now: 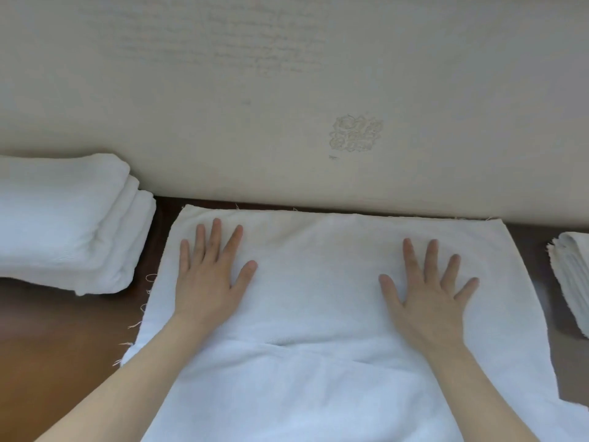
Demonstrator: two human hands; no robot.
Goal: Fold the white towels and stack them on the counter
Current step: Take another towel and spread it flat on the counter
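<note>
A white towel lies spread flat on the brown wooden counter, its far edge against the wall. My left hand presses palm down on the towel's left part, fingers straight and spread. My right hand presses palm down on its right part in the same way. A crease runs across the towel just below both wrists. At the far left sits a stack of folded white towels. Another pile of white towels shows at the right edge, partly cut off by the frame.
A pale textured wall rises directly behind the counter, with a faint embossed emblem right of centre. Loose threads fringe the spread towel's left edge. Bare counter shows at the lower left and in a strip at the right.
</note>
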